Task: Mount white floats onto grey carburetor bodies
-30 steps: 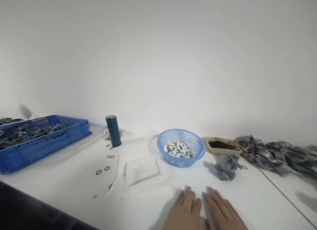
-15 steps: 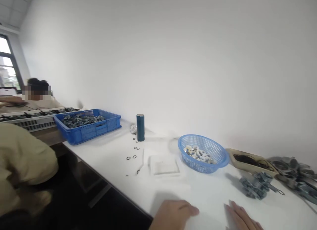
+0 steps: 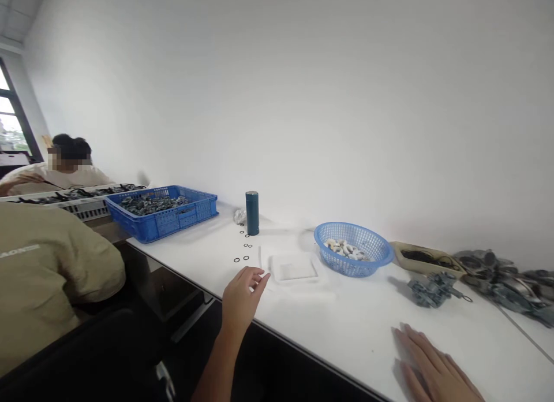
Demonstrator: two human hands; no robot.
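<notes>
My left hand is over the table's front edge, beside black rubber rings. Its fingers are loosely bent, thumb apart from the fingertips, and I see nothing in it. Just past its fingertips lies a shallow white square tray. My right hand rests palm down on the white tabletop, fingers stretched and holding nothing. Beyond it sits a grey metal casting with a black ring by its right end.
A blue round basket holds white curved pieces. Behind the casting are a beige tray of dark parts and a pile of metal parts. Leftward stand a teal flask and a blue crate. Two people sit at left.
My left hand has moved left and forward to beside the white square tray, its forearm now showing. The right hand stays low on the tabletop. The view has shifted slightly.
</notes>
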